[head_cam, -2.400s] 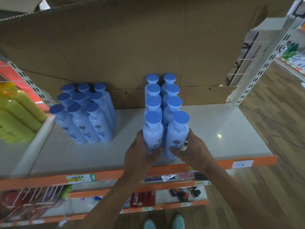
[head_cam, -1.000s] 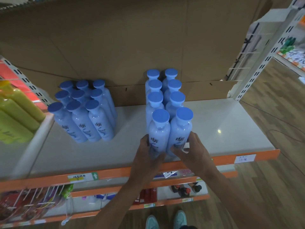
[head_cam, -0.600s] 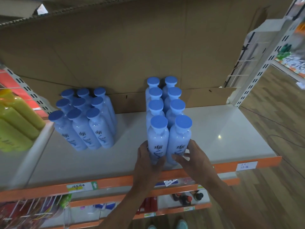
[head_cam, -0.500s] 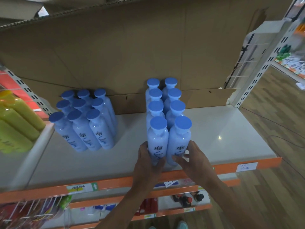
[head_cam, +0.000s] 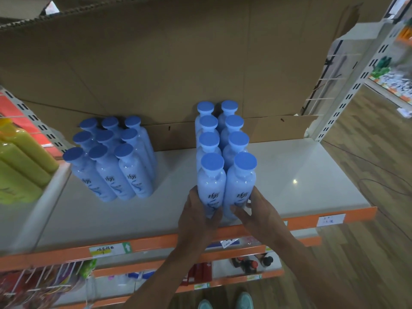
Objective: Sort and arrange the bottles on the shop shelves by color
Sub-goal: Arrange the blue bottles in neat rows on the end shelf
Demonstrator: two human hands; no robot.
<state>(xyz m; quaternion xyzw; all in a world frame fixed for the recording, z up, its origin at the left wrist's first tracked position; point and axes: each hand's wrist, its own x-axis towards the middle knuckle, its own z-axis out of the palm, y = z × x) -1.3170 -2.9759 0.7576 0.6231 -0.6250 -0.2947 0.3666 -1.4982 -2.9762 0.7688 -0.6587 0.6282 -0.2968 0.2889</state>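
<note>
Blue-capped bottles (head_cam: 234, 141), pale liquid; hands (head_cam: 197, 216) (head_cam: 259, 214) grip front pair (head_cam: 211, 186).

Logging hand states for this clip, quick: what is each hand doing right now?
Left hand: grips the front left bottle, thumb across its front.
Right hand: grips the front right bottle the same way.

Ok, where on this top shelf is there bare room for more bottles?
Widest bare shelf: right of the double row, up to the upright. Narrower gap: between the nine-bottle block and that row. Crowded at its front, where left hand and right hand grip the front pair.
</note>
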